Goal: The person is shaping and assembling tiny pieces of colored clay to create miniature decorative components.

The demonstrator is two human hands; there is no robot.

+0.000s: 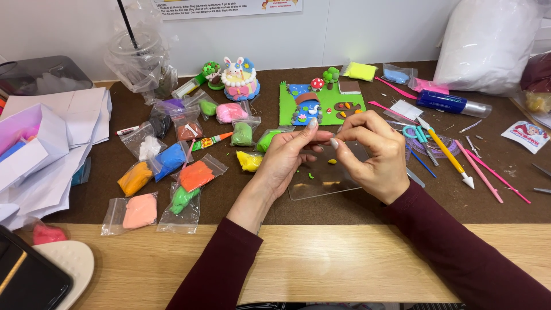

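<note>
Left edge: white paper box (pixel 31 140) and loose sheets lie at the surface's left edge.
Bags: small clear bags of clay spread left of the hands; peach bag (pixel 138 211), orange bag (pixel 197 175), blue bag (pixel 170 159).
Left hand (pixel 290 155): raised over the clear plastic sheet (pixel 321 182), fingers curled toward the right hand, thumb up; grip nearly closed, what it pinches is too small to tell.
Right hand (pixel 376 152): fingertips meet the left hand's, pinched nearly shut on a tiny bit that I cannot make out.
Sheet: lies near the surface's front edge, with small yellow and green clay bits (pixel 332 161) on it.
Model: green clay scene (pixel 321 103) sits behind the hands.
Right side: pink sticks (pixel 488 172) and a yellow tool (pixel 447 155) lie just beside the right hand.
Risk: I judge the tiny bit could slip and get lost among the crumbs; a sleeve could drag the sheet.
</note>
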